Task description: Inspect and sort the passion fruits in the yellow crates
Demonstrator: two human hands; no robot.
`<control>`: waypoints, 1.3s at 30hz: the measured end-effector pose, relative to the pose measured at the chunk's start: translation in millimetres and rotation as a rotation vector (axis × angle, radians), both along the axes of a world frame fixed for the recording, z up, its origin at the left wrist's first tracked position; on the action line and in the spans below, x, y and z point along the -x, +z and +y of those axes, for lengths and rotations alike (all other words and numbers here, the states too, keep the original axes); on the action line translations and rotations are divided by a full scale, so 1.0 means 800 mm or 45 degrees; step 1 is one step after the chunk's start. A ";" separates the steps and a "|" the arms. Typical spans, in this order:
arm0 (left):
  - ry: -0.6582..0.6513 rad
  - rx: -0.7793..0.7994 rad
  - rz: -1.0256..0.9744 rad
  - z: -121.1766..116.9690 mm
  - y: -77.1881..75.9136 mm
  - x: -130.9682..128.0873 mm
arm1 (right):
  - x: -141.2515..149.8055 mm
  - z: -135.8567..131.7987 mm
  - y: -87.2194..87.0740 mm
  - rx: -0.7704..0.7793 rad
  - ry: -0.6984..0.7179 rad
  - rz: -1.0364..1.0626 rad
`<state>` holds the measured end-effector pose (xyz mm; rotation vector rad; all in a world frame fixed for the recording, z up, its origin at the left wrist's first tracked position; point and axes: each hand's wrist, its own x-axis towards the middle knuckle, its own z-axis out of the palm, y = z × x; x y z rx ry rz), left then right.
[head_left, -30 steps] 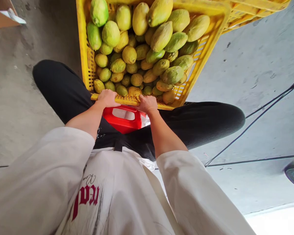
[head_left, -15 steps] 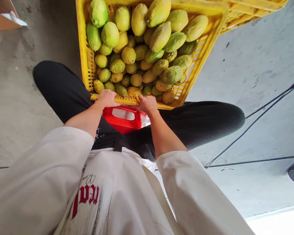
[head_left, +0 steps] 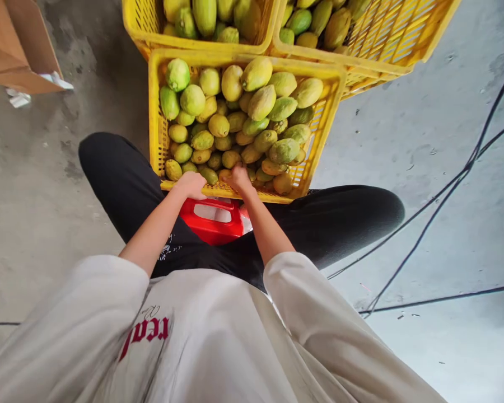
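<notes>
A yellow plastic crate (head_left: pixel 323 120) full of green and yellow fruits (head_left: pixel 260 103) stands on the floor between my knees. My left hand (head_left: pixel 192 184) is closed over the crate's near rim. My right hand (head_left: pixel 237 178) reaches just over that rim, fingers curled among the nearest fruits; what it grips is hidden. A red plastic stool (head_left: pixel 213 218) shows under me, right behind the crate.
Two more yellow crates (head_left: pixel 151 28) (head_left: pixel 386 42) with fruit stand behind the near one. A cardboard box (head_left: pixel 21 50) lies at the far left. Black cables (head_left: pixel 445 196) run over the grey concrete floor on the right.
The view has pulled back, so the crate looks farther off and two rear crates show. My right hand has left the rim and moved in among the near fruits.
</notes>
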<state>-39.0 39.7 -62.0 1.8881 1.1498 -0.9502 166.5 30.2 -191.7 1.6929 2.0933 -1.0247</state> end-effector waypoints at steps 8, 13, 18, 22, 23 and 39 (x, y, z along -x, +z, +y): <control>0.086 0.035 -0.128 0.030 0.013 -0.019 | 0.014 0.001 0.021 0.156 -0.164 -0.052; 0.411 -0.284 -0.117 0.061 0.013 0.007 | 0.017 0.007 0.032 0.183 -0.213 -0.031; 0.624 -0.572 -0.010 0.085 -0.015 0.015 | 0.020 0.012 0.033 0.196 -0.247 0.037; 0.571 -0.484 -0.024 0.101 -0.046 0.014 | 0.024 0.015 0.030 0.230 -0.289 0.078; 0.542 -0.469 -0.020 0.106 -0.051 0.014 | 0.025 0.016 0.028 0.240 -0.302 0.086; 0.399 -0.433 0.171 0.115 -0.038 0.034 | 0.028 0.028 0.028 0.248 -0.298 0.109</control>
